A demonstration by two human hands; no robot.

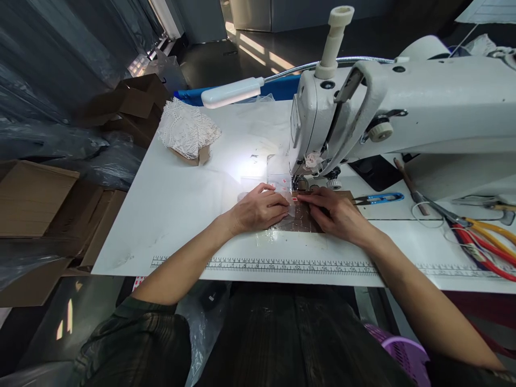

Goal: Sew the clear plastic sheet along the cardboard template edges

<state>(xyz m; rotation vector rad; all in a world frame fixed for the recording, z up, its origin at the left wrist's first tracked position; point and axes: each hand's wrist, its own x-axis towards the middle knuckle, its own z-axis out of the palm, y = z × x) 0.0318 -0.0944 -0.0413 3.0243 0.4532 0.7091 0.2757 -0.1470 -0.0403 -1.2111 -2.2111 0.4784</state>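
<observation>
My left hand (pixel 261 208) lies on a clear plastic piece (pixel 278 183) in front of the sewing machine's (pixel 403 113) needle, fingers pressed together on it. My right hand (pixel 332 212) rests on a brown card piece (pixel 302 217) beside it, fingers close together and pointing left toward the left hand's fingertips. Both hands meet just before the presser foot (pixel 300 184).
A roll of white lace (pixel 186 131) sits at the table's back left. Blue thread snips (pixel 381 199) and red and yellow handled scissors (pixel 484 236) lie to the right. A lamp (pixel 231 91) hangs overhead. A ruler strip (pixel 262 265) runs along the front edge. Cardboard boxes (pixel 36 199) stand left.
</observation>
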